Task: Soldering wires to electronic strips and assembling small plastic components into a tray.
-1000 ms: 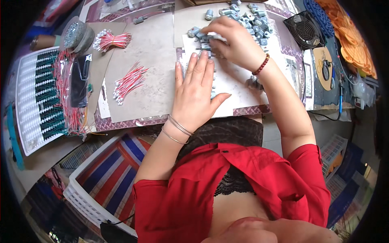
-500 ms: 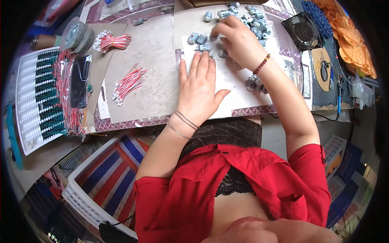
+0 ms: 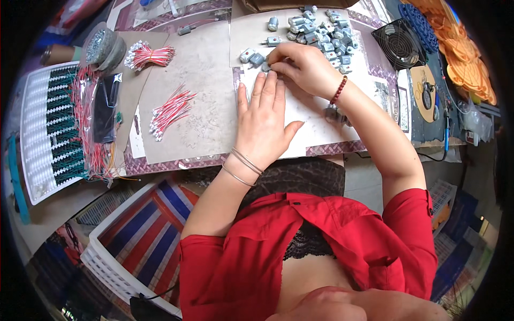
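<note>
We see the left hand (image 3: 263, 124) lying flat, palm down and fingers spread, on a white sheet of paper (image 3: 316, 120) on the tabletop (image 3: 214, 80); its grip is open and holds nothing. Just beyond its fingertips the right hand (image 3: 300, 67) curls its fingers down onto the top edge of the sheet, beside a few small grey motors (image 3: 251, 56); we cannot tell whether its grip is closed on one of them, as the fingertips hide the spot. The main heap of grey motors (image 3: 321, 32) lies loose on the tabletop just past the right hand, in no container. Taking the white sheet as our mark, a bundle of red and white wires (image 3: 170, 109) lies to its left on a brown card, and a second bundle (image 3: 150, 53) sits farther left and farther from us. Farther left again a white tray (image 3: 43, 134) holds rows of small dark parts, with red wires and a black flat packet (image 3: 104, 107) draped over its near side. To the right of the sheet stands a small black fan (image 3: 399, 43), and beyond it a stack of orange plastic pieces (image 3: 460, 48). Below the sheet, off the tabletop's edge, a white basket (image 3: 115, 267) holds a red, white and blue striped bag (image 3: 142, 235).
</note>
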A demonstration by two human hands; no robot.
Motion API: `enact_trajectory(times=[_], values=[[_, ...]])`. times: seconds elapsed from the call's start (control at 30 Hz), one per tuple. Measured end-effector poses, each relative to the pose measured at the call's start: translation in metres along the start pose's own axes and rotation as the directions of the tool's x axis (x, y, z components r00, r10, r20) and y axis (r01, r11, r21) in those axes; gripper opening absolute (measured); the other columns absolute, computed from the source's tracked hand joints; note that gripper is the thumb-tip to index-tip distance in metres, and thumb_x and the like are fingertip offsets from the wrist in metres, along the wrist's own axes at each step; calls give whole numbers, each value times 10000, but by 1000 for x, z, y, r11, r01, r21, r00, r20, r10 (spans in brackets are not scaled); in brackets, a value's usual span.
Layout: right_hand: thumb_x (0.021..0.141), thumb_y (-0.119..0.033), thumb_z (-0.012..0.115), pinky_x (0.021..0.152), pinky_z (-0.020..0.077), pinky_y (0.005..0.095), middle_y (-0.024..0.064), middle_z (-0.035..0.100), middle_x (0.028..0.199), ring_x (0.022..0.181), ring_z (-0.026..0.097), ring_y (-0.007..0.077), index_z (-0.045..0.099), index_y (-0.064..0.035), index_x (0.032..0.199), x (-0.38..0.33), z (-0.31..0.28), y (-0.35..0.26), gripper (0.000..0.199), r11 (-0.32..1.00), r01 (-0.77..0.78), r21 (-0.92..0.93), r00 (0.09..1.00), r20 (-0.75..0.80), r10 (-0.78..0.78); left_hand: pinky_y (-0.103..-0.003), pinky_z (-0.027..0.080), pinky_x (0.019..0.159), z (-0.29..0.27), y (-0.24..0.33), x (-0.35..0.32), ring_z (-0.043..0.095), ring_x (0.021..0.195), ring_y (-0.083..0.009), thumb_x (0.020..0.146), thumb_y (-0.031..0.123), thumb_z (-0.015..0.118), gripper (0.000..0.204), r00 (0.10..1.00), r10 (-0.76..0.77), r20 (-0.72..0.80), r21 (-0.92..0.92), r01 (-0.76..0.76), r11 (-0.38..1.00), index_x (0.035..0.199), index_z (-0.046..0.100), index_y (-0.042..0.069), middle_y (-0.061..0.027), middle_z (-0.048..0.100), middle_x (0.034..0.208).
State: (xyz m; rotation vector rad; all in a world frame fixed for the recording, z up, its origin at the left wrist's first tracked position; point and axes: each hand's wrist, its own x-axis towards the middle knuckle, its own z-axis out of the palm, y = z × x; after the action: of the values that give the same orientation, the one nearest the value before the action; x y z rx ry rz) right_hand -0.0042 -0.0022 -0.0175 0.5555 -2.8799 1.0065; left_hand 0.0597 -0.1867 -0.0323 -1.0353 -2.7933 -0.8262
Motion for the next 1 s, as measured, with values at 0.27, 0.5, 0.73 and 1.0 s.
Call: enact_trajectory(times=[0.27,0.5,0.73,1.0], values=[[784,-63,648,803,540,397,85,610,960,965,627,291,688,-75,979,37,-3,-14,199,869,375,-323,924,204,-323,-596,235,1125,-1,5,12,336,1405,-378,799,382,755,746,1000,11,-20,8,-11,1000,1341,486,-53,-214,412,1448],[722,-37,709,845,555,404,105,578,1029,1028,620,299,639,-60,1039,57,-15,-32,325,791,444,-422,839,506,-202,-583,258,1115,6,6,12,340,1397,-368,781,364,767,751,1000,-21,-17,19,21,1000,1335,484,-56,-212,418,1440],[848,-75,680,784,537,371,131,644,945,848,640,278,587,-46,1066,30,-11,11,238,996,90,9,989,119,-90,-571,249,1125,7,7,11,340,1395,-355,784,370,764,744,1000,-20,-6,56,20,998,1341,487,-39,-220,416,1442],[865,-75,671,788,533,386,124,657,976,899,651,312,666,-40,1032,19,-11,6,172,985,89,-148,994,-46,-97,-581,237,1129,-1,2,18,358,1385,-372,793,401,758,769,999,-8,-38,-24,7,1000,1367,471,-22,-210,408,1459]])
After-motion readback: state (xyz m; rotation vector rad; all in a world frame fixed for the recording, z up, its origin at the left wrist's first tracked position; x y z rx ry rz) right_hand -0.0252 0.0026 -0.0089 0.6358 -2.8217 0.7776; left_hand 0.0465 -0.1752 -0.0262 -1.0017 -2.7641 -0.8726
